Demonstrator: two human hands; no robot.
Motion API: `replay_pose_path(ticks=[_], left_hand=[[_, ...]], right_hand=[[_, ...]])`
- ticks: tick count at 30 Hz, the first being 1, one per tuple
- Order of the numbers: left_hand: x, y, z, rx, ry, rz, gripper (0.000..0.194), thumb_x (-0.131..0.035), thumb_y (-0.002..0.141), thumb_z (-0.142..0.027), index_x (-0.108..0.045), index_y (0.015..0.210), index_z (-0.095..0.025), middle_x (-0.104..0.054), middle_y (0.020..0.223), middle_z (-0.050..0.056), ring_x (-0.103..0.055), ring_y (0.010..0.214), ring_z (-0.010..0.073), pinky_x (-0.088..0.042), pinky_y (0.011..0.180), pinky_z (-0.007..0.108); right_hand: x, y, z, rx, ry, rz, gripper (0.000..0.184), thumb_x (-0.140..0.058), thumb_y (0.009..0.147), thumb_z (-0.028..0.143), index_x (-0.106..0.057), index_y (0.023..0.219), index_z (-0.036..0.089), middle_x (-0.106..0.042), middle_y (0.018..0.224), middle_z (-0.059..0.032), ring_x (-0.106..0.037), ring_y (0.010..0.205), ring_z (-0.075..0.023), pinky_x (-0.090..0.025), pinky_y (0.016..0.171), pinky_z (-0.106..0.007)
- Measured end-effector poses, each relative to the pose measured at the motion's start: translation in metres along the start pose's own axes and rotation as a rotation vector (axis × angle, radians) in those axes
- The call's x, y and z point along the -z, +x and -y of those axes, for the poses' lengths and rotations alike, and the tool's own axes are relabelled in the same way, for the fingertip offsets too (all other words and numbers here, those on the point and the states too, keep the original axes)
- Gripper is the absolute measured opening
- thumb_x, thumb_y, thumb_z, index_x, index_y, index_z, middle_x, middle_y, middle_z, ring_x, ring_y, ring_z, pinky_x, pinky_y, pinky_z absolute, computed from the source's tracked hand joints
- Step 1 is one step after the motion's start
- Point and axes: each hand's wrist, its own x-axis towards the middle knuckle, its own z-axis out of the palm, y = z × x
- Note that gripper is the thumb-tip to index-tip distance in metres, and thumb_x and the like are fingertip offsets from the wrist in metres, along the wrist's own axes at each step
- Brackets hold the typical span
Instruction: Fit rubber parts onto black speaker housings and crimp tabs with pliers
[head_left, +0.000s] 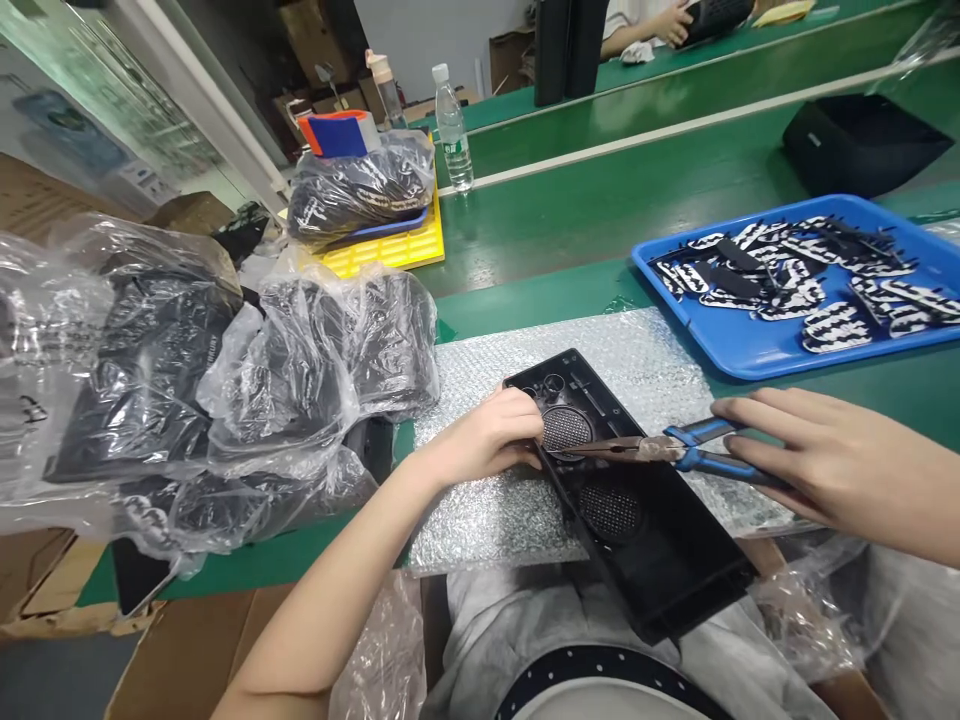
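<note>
- Right hand (814,455): we've got it wrapped round the blue handles of the pliers (697,458); tips sit by the upper round grille (566,428), can't tell if they're biting anything.
- Left hand (499,432): we're pinching the near-left edge of the black housing (682,530).
- Housing lies open side up, slantwise, partly over the bubble wrap (480,535), lower end past the bench edge toward our lap.
- Step, our read: plier work inside the shell. Next move calls for a firm left hold, tips clear of mesh.
- Farther out: blue tray (724,355) of patterned pieces.
</note>
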Motion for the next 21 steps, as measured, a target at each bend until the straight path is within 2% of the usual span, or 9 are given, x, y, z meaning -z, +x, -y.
replay_pose_path(ticks=[3, 5, 6, 8, 9, 10, 12, 15, 21], left_hand=[[0.006, 0.001, 0.0, -0.009, -0.014, 0.044, 0.014, -0.058, 0.094, -0.019, -0.063, 0.081, -0.02, -0.065, 0.087, 0.005, -0.059, 0.096, 0.0209, -0.048, 0.093, 0.036], [0.008, -0.002, -0.002, -0.009, 0.009, 0.038, 0.015, -0.054, 0.096, -0.017, -0.065, 0.086, -0.02, -0.069, 0.096, 0.005, -0.059, 0.109, 0.0214, -0.042, 0.105, 0.042], [0.007, -0.004, -0.005, -0.008, 0.045, 0.015, 0.013, -0.053, 0.097, -0.017, -0.065, 0.094, -0.02, -0.069, 0.105, 0.006, -0.055, 0.119, 0.0227, -0.034, 0.113, 0.048], [0.003, -0.01, -0.012, -0.034, 0.125, -0.033, 0.017, -0.057, 0.095, -0.018, -0.062, 0.111, -0.019, -0.064, 0.125, 0.008, -0.042, 0.137, 0.0256, -0.008, 0.121, 0.06], [-0.001, -0.012, -0.017, -0.063, 0.151, -0.046, 0.024, -0.061, 0.094, -0.021, -0.06, 0.117, -0.019, -0.062, 0.13, 0.009, -0.038, 0.14, 0.0262, 0.003, 0.12, 0.062], [-0.005, -0.014, -0.022, -0.097, 0.159, -0.047, 0.028, -0.064, 0.092, -0.024, -0.058, 0.119, -0.018, -0.062, 0.129, 0.009, -0.039, 0.14, 0.0259, 0.008, 0.12, 0.061], [-0.014, -0.015, -0.029, -0.15, 0.131, -0.036, 0.024, -0.065, 0.091, -0.029, -0.061, 0.111, -0.016, -0.069, 0.114, 0.007, -0.051, 0.129, 0.0225, 0.006, 0.123, 0.055], [-0.022, -0.014, -0.034, -0.151, 0.091, -0.062, 0.017, -0.056, 0.096, -0.032, -0.064, 0.097, -0.016, -0.071, 0.093, 0.004, -0.065, 0.103, 0.0165, -0.005, 0.125, 0.049], [-0.024, -0.011, -0.031, -0.137, 0.092, -0.083, 0.027, -0.045, 0.101, -0.033, -0.063, 0.089, -0.017, -0.066, 0.082, 0.002, -0.064, 0.087, 0.0139, -0.005, 0.125, 0.049]], right_hand=[[-0.003, -0.002, 0.003, -0.078, -0.01, 0.029, 0.033, -0.039, 0.093, 0.007, -0.067, 0.078, 0.013, -0.062, 0.096, -0.0177, -0.056, 0.083, -0.0268, -0.045, 0.072, -0.041], [-0.006, -0.004, 0.001, -0.069, -0.007, 0.025, 0.031, -0.039, 0.091, 0.003, -0.067, 0.084, 0.013, -0.063, 0.106, -0.018, -0.056, 0.092, -0.0287, -0.045, 0.082, -0.046], [-0.006, -0.006, -0.001, -0.041, -0.013, 0.019, 0.031, -0.039, 0.09, 0.001, -0.068, 0.088, 0.012, -0.063, 0.112, -0.0184, -0.056, 0.097, -0.0303, -0.043, 0.087, -0.05], [-0.003, -0.008, -0.003, 0.023, -0.031, 0.016, 0.035, -0.037, 0.088, -0.002, -0.068, 0.095, 0.012, -0.061, 0.12, -0.0187, -0.055, 0.104, -0.0331, -0.04, 0.094, -0.056], [0.0, -0.008, -0.003, 0.042, -0.039, 0.022, 0.036, -0.038, 0.087, -0.003, -0.068, 0.097, 0.012, -0.061, 0.122, -0.0184, -0.054, 0.106, -0.0337, -0.039, 0.095, -0.057], [0.002, -0.008, -0.003, 0.047, -0.039, 0.037, 0.035, -0.038, 0.087, -0.003, -0.068, 0.097, 0.013, -0.061, 0.121, -0.0179, -0.054, 0.106, -0.0335, -0.038, 0.096, -0.057], [0.008, -0.005, -0.001, 0.038, -0.017, 0.058, 0.034, -0.04, 0.086, -0.001, -0.068, 0.096, 0.013, -0.062, 0.118, -0.0165, -0.054, 0.104, -0.0317, -0.039, 0.096, -0.054], [0.01, 0.002, 0.0, 0.05, 0.029, 0.046, 0.03, -0.042, 0.083, 0.001, -0.067, 0.093, 0.015, -0.064, 0.113, -0.0136, -0.055, 0.097, -0.028, -0.042, 0.091, -0.049], [0.001, 0.008, -0.008, 0.077, 0.09, 0.014, 0.023, -0.048, 0.082, 0.006, -0.066, 0.089, 0.017, -0.065, 0.107, -0.0098, -0.054, 0.09, -0.0247, -0.042, 0.087, -0.045]])
